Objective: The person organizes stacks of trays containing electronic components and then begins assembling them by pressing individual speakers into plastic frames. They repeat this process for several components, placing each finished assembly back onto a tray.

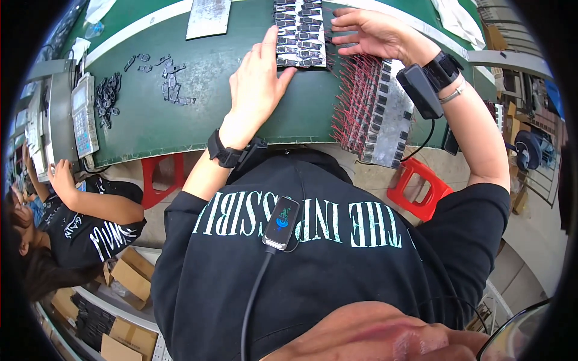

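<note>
L hand: fingers stretched fwd, close tog., thumb held out apart; grip not closed, fingertips at the L edge of the pale plate w/ its rows of black parts, thumb nr its lower L corner. R hand: fingers loosely bent & spread, gaps btwn them, pointing at the plate's R edge where thin red wires stick out; can't tell if the tips touch wires or just hover alongside. Plate lies on the green table btwn both hands, far end cut off by top of view, near end well back from table's front edge. R side is tight: stack of wired plates sits just below R hand, red wires bristling off its L side, near end reaching past the table's front edge as seen from above. L side roomier: green surface runs from L hand over to scattered loose parts, then a heap of parts by the keypad device at far L. Another pale plate lies up top, L of the loaded one, apart from it.
</note>
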The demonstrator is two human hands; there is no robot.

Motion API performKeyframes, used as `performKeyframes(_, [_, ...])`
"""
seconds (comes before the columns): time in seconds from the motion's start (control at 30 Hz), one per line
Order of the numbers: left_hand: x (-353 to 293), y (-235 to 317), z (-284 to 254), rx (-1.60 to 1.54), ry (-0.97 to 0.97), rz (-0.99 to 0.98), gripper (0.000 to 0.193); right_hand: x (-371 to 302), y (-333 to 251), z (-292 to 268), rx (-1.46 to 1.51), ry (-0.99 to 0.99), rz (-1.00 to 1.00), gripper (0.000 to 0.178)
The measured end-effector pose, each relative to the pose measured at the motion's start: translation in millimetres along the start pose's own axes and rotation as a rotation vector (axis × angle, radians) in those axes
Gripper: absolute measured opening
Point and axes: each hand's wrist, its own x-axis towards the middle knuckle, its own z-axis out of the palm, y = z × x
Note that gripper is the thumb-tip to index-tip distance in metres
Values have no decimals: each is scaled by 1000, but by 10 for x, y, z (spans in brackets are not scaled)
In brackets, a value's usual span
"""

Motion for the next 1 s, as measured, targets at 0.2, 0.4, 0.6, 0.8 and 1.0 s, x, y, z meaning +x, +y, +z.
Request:
performKeyframes(0.2, [67, 38, 40, -40, -14, -43, 77, -92, -120, 41, 186, -50, 106, 31])
performKeyframes(0.4, [61, 49, 40, -78, -43, -66, 77, -84, -121, 66, 217, -31, 102, 28])
performKeyframes(0.6, [92, 65, 52, -90, -30, -66, 77, 79, 63, -144, 167, -297, -134, 34])
performKeyframes(0.8, [60, 32, 59, -101, -34, -69, 77, -234, -313, 63, 123, -91, 74, 58])
performKeyframes(1.0, [70, 29, 61, -136, -23, -61, 78, -475, -408, 337, -214, -160, 224, 77])
